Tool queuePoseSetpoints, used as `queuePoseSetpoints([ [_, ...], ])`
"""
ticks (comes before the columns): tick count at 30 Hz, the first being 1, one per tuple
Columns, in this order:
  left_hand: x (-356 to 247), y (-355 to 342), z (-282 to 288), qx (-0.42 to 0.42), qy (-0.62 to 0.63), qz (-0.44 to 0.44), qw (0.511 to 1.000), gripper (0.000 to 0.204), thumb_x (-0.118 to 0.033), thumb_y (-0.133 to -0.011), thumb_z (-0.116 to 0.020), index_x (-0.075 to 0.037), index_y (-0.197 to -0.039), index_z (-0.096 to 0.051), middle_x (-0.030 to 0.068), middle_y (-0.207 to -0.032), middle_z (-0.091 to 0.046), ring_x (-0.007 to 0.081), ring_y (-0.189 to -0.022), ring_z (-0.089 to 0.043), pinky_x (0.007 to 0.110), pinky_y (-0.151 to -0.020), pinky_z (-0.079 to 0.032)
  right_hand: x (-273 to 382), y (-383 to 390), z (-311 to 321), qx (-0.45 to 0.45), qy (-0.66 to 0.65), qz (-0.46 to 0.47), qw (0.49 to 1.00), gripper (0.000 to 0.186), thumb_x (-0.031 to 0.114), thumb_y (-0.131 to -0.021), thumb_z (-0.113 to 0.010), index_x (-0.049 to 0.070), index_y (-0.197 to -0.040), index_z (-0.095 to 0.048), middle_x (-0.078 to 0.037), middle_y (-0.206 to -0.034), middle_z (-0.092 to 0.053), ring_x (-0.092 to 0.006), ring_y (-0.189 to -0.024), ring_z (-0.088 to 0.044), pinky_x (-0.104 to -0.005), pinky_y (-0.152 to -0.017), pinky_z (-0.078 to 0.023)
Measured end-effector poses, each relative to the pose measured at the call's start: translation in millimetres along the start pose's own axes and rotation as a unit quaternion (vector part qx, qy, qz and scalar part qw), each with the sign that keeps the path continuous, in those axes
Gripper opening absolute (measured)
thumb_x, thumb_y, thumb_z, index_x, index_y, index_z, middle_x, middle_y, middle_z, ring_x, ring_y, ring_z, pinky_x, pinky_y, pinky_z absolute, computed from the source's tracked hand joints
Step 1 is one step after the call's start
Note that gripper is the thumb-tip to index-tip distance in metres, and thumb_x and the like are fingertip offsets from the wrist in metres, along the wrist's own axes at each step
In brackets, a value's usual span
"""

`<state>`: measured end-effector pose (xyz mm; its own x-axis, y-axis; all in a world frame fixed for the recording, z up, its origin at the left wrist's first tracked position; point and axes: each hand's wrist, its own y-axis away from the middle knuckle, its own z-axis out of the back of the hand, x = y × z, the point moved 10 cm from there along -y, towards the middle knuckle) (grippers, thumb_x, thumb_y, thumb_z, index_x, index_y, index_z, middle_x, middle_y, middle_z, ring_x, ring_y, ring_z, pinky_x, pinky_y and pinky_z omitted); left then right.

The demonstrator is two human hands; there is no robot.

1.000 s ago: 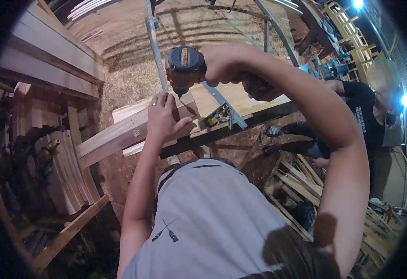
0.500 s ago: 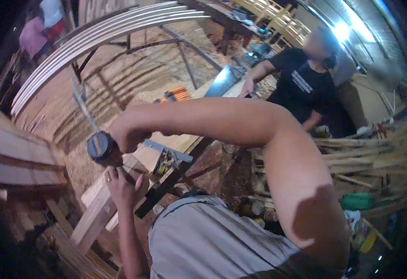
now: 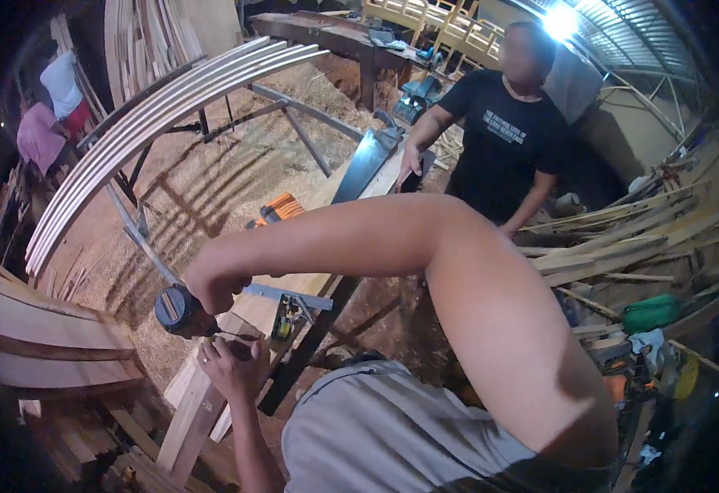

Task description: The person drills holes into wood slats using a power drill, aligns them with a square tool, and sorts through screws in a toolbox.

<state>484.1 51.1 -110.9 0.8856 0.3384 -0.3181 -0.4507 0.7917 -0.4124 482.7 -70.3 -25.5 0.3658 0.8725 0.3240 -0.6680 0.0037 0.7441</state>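
Observation:
My right arm reaches across the view from the lower right, bent at the elbow. My right hand [image 3: 211, 278] is closed around a dark power drill [image 3: 178, 311], its round end turned up toward me. A thin dark bit points right from the drill, just above my left hand [image 3: 232, 366]. That left hand has its fingers bent and its thumb apart, close to the bit and over a wooden beam [image 3: 188, 435]; whatever it pinches is hidden. Beside the hands lie a grey flat metal bar [image 3: 289, 296] and a small yellow-and-black tool [image 3: 284, 325].
A handsaw [image 3: 366, 168] and an orange tool [image 3: 280, 209] lie on the planks ahead. Across from me stands a person in a black shirt [image 3: 507, 127], one hand on the work. Long pale strips [image 3: 162, 123] rest on a frame at left. Loose timber [image 3: 622, 246] is piled at right.
The view has shifted, showing more of the person opposite, who now sits further left in the picture. My hands and the drill keep nearly the same position relative to the beam.

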Motion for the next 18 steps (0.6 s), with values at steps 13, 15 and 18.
queuePoseSetpoints([
  [13, -7, -9, -40, 0.211, -0.059, -0.050, 0.974, 0.059, -0.044, -0.074, -0.074, -0.028, -0.128, -0.058, 0.0276, -0.124, -0.050, 0.0447, -0.120, -0.044, 0.061, -0.097, -0.033, -8, -18, 0, 0.003, 0.030, 0.000, 1.000, 0.010, 0.013, -0.074, -0.056, 0.004, -0.077, -0.061, -0.010, -0.069, -0.058, -0.0229, -0.058, -0.053, -0.0381, -0.055, -0.045],
  [15, -6, -11, -43, 0.204, -0.074, -0.048, 0.975, 0.048, -0.044, -0.075, -0.072, -0.024, -0.118, -0.065, 0.0275, -0.126, -0.049, 0.0442, -0.122, -0.043, 0.060, -0.096, -0.033, -9, -16, 1, 0.004, 0.007, 0.004, 1.000, 0.010, 0.013, -0.073, -0.056, 0.004, -0.077, -0.061, -0.010, -0.069, -0.058, -0.0230, -0.058, -0.053, -0.0386, -0.055, -0.045],
  [18, 12, -1, -50, 0.099, -0.082, -0.118, 0.985, 0.036, -0.034, -0.074, -0.069, -0.024, -0.109, -0.069, 0.0226, -0.108, -0.055, 0.0363, -0.107, -0.052, 0.059, -0.094, -0.033, -3, -6, 8, -0.015, 0.013, 0.014, 1.000, 0.010, 0.012, -0.072, -0.057, 0.004, -0.077, -0.060, -0.011, -0.068, -0.058, -0.0233, -0.057, -0.053, -0.0391, -0.054, -0.044],
])
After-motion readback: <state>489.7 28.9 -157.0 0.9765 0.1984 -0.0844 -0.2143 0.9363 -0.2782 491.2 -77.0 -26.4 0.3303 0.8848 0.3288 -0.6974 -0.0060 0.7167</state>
